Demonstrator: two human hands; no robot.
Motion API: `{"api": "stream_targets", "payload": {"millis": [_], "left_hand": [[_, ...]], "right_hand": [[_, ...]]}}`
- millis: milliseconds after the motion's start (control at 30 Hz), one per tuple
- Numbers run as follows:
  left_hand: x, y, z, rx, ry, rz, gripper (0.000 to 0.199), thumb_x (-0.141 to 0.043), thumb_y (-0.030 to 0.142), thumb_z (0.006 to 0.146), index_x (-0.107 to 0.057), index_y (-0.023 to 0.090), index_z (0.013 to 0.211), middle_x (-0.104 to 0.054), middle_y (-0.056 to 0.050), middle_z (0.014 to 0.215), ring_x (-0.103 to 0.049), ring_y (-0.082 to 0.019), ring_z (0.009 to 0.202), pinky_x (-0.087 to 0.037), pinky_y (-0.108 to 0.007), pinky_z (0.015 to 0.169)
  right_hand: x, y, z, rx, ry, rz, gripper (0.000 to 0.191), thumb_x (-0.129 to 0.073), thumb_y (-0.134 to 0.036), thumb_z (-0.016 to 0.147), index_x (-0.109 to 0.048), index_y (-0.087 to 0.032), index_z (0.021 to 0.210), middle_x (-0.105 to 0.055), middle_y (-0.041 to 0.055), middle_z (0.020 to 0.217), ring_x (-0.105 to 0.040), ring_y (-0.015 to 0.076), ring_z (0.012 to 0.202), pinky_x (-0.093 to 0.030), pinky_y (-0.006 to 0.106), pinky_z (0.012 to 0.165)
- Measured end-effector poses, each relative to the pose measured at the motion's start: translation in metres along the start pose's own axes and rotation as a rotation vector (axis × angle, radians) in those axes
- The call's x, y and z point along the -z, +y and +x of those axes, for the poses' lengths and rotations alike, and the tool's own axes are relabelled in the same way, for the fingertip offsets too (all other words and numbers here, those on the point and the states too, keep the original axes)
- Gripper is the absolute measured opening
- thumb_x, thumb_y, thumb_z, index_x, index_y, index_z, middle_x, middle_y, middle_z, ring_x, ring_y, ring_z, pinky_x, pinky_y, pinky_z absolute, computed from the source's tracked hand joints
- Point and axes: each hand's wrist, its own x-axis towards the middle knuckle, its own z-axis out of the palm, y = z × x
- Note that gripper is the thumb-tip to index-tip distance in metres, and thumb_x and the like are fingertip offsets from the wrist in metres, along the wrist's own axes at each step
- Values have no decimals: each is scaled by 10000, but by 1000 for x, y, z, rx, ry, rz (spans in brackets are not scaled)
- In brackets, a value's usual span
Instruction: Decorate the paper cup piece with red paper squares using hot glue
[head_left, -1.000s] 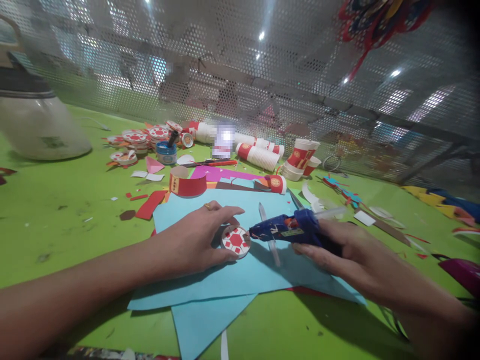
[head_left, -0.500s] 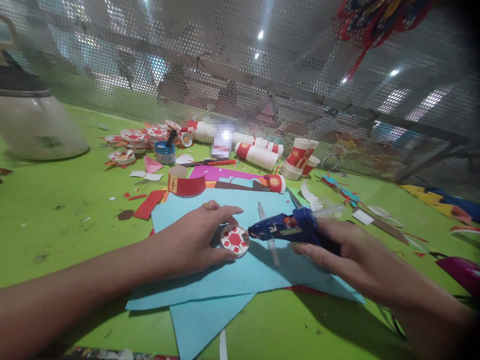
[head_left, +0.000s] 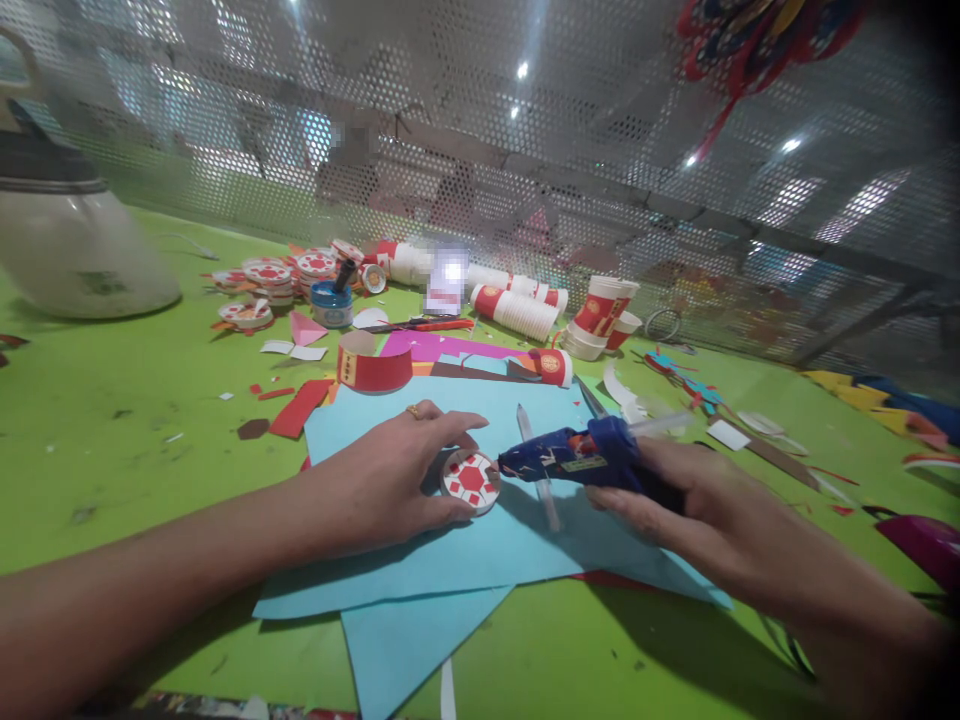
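Note:
Between the thumb and fingers of my left hand (head_left: pixel 409 470) is a small round white disc (head_left: pixel 471 482) with red patches on top, like a paper cup base. It rests on light blue paper (head_left: pixel 420 570). My right hand (head_left: pixel 690 500) is wrapped around a dark blue hot glue gun (head_left: pixel 577 455) with a clear glue stick in its back. The gun's nozzle points left and meets the disc's right edge; whether glue is coming out is too small to tell. Under the gun lies a pale pen-like stick (head_left: pixel 551 505).
Behind the paper stand a red cup ring (head_left: pixel 375 365), a blue glue jar (head_left: pixel 331 300), stacked paper cups (head_left: pixel 514 312) and finished patterned discs (head_left: pixel 266 275). A big kettle-like jug (head_left: pixel 79 240) is at the left. Red paper scraps (head_left: pixel 300 408) lie on the green table (head_left: pixel 172 490).
Almost nothing differs. Both hands, the disc and the glue gun keep their places, with the whole view shifted very slightly.

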Motion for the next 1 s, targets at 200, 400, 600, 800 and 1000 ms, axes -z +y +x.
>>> {"api": "stream_targets", "payload": {"millis": [200,400,600,800,1000], "left_hand": [[1,0,0,-3,-7,5,683,-686,400,779,-480,188,1394,-617,-135,1193,-573,-289,1078,-476,-424,928],[1,2,1,-1,0,3,676,-685,404,776,-494,180,1385,-623,-135,1189,-565,-300,1100,-479,-423,921],[0,-1,0,-3,-11,-12,692,-674,420,788,-470,183,1406,-618,-137,1199,-577,-291,1067,-474,-433,931],[0,0,0,-16,12,-4,660,-682,403,778,-499,187,1374,-631,-127,1181,-576,-284,1056,-482,-420,914],[0,1,-1,3,-1,5,674,-678,410,781,-484,188,1386,-631,-128,1189,-571,-281,1068,-476,-420,924]], "right_hand": [[0,2,0,-10,4,-12,327,-479,-472,951,-625,-182,907,-677,61,791,-596,197,663,-466,333,582],[-2,4,-1,-19,0,13,367,-470,-505,948,-630,-175,940,-680,65,803,-594,200,668,-467,335,578],[-2,5,0,-28,8,6,368,-466,-493,947,-629,-163,962,-688,83,839,-605,215,700,-476,354,609],[-1,3,0,-43,-2,25,338,-469,-490,945,-600,-180,913,-686,74,834,-607,212,693,-472,346,612],[-1,3,1,-27,10,11,344,-463,-503,945,-588,-188,886,-690,72,823,-603,205,677,-475,342,597]]}}
